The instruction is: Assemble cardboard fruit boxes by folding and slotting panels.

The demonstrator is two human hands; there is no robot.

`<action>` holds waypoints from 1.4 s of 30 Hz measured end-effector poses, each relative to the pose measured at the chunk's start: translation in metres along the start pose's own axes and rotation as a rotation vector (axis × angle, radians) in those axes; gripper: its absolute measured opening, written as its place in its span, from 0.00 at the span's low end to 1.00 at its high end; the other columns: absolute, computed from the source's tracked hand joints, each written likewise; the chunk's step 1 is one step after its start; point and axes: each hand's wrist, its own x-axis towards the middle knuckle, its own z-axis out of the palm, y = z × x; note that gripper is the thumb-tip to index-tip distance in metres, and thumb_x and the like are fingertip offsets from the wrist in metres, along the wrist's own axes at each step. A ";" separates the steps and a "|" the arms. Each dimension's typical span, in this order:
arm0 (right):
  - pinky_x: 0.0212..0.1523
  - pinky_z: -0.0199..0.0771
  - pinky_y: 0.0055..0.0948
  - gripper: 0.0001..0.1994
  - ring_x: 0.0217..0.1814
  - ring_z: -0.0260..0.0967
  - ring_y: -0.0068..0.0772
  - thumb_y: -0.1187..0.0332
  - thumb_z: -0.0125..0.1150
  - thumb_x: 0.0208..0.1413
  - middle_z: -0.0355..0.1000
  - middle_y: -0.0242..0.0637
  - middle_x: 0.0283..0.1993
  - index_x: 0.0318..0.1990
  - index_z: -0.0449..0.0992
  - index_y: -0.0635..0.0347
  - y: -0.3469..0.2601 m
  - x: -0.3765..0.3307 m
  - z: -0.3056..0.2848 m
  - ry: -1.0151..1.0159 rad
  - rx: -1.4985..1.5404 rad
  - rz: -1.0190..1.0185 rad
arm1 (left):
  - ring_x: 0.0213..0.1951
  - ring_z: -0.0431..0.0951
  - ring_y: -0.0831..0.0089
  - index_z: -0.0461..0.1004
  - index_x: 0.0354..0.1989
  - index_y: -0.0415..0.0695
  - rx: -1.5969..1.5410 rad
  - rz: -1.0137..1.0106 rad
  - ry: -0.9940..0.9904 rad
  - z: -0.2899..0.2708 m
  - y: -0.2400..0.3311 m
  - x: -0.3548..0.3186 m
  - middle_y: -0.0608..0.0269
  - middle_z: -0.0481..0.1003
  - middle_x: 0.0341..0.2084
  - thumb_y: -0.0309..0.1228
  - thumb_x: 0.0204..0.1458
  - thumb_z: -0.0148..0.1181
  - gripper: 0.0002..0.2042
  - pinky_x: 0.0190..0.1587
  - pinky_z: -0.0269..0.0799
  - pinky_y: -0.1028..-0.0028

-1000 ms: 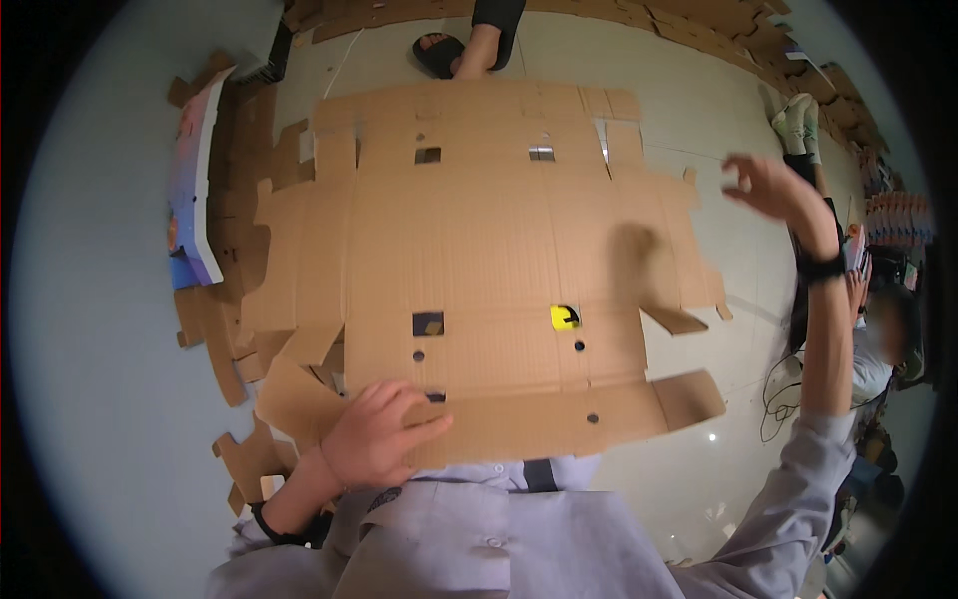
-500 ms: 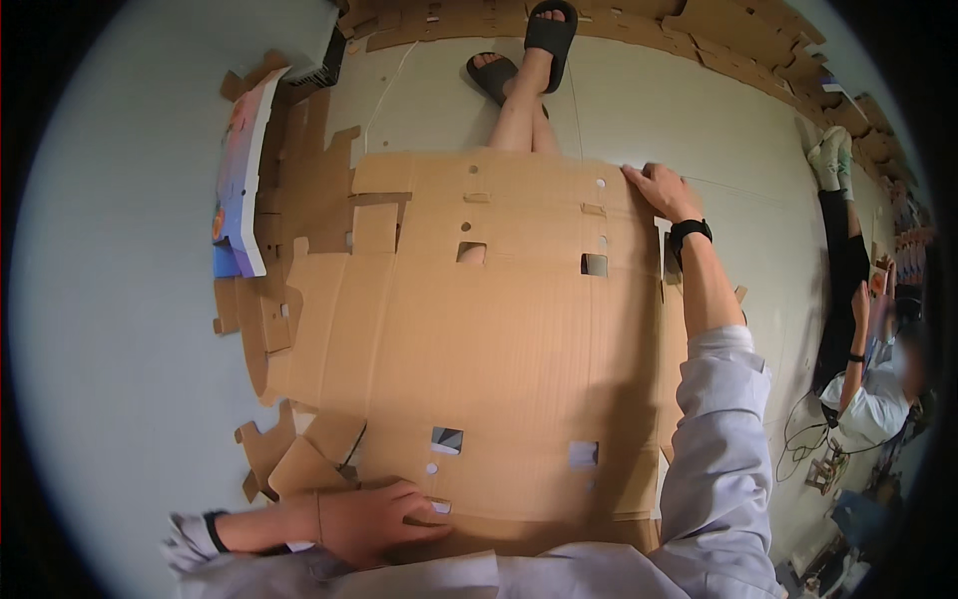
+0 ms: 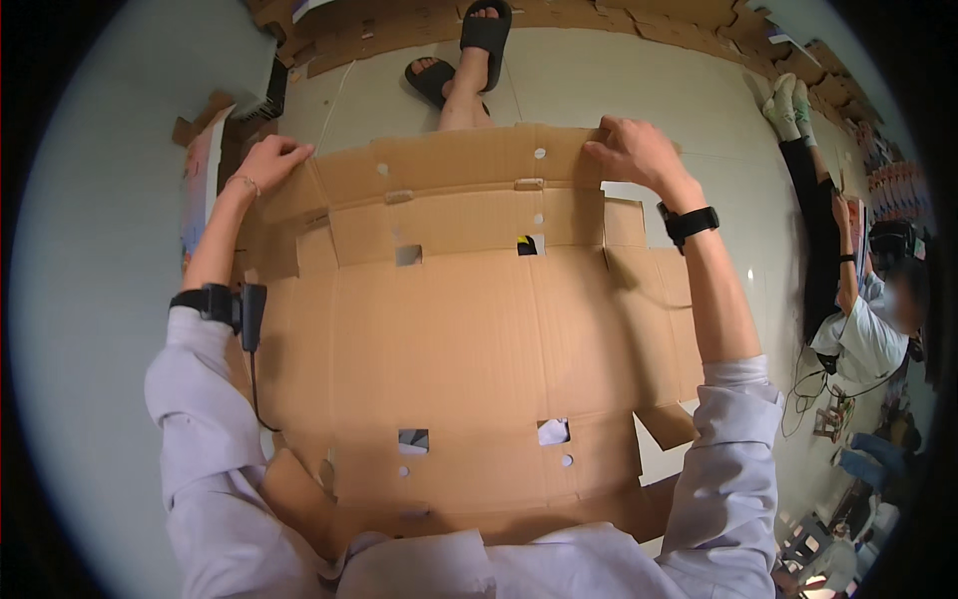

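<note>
A large flat brown cardboard blank with slots, square cut-outs and fold lines lies across my lap. My left hand has its fingers bent over the blank's far left corner. At the far right edge my right hand grips the board with the thumb on top and fingers curled behind. The far strip bends up slightly along its crease between both hands. Side flaps stick out at the right. Through one far cut-out something black and yellow shows.
Feet in black slides extend beyond the board. A printed pink and blue carton stands at left. Cardboard pieces line the far side of the pale floor. Another person sits at right near cables.
My left hand has gone from the near left edge to the far left corner. The right hand still holds the far edge. The board's far strip has tilted upward.
</note>
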 end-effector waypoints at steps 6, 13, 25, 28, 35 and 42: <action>0.47 0.74 0.43 0.17 0.48 0.74 0.52 0.61 0.56 0.59 0.77 0.50 0.46 0.51 0.75 0.61 0.008 0.003 -0.033 -0.337 0.007 0.046 | 0.44 0.80 0.65 0.68 0.60 0.37 -0.413 -0.018 -0.419 0.004 0.011 -0.013 0.51 0.80 0.42 0.50 0.61 0.52 0.29 0.45 0.76 0.68; 0.31 0.84 0.31 0.22 0.39 0.80 0.38 0.72 0.54 0.55 0.77 0.48 0.45 0.59 0.68 0.65 0.006 -0.011 -0.050 -0.653 0.673 0.293 | 0.40 0.84 0.60 0.58 0.63 0.32 -1.138 0.041 -0.629 -0.005 0.042 -0.070 0.41 0.80 0.38 0.39 0.58 0.59 0.31 0.39 0.83 0.71; 0.29 0.67 0.42 0.19 0.26 0.71 0.42 0.55 0.69 0.49 0.75 0.42 0.25 0.27 0.77 0.66 -0.002 -0.035 -0.009 -0.107 0.192 0.005 | 0.26 0.76 0.56 0.79 0.26 0.35 0.056 0.339 0.334 0.039 0.066 -0.069 0.51 0.74 0.23 0.43 0.44 0.69 0.19 0.31 0.71 0.62; 0.36 0.70 0.41 0.17 0.32 0.69 0.47 0.56 0.69 0.46 0.73 0.40 0.25 0.22 0.75 0.62 -0.016 -0.041 -0.003 0.025 -0.119 -0.225 | 0.28 0.74 0.54 0.77 0.21 0.37 0.225 0.455 0.446 0.060 0.070 -0.081 0.53 0.70 0.20 0.40 0.41 0.69 0.16 0.32 0.69 0.59; 0.56 0.68 0.45 0.30 0.54 0.67 0.52 0.50 0.68 0.47 0.69 0.48 0.54 0.54 0.71 0.59 -0.031 -0.051 0.047 0.080 -0.014 -0.414 | 0.42 0.74 0.55 0.73 0.38 0.43 0.577 0.542 0.351 0.098 0.075 -0.082 0.52 0.73 0.36 0.33 0.33 0.67 0.19 0.45 0.70 0.59; 0.69 0.54 0.48 0.38 0.69 0.57 0.55 0.34 0.49 0.57 0.65 0.51 0.64 0.67 0.64 0.51 -0.026 -0.062 0.076 -0.269 0.171 -0.162 | 0.69 0.53 0.42 0.56 0.71 0.56 0.111 0.503 0.006 0.137 0.071 -0.074 0.39 0.55 0.68 0.53 0.56 0.56 0.35 0.69 0.52 0.53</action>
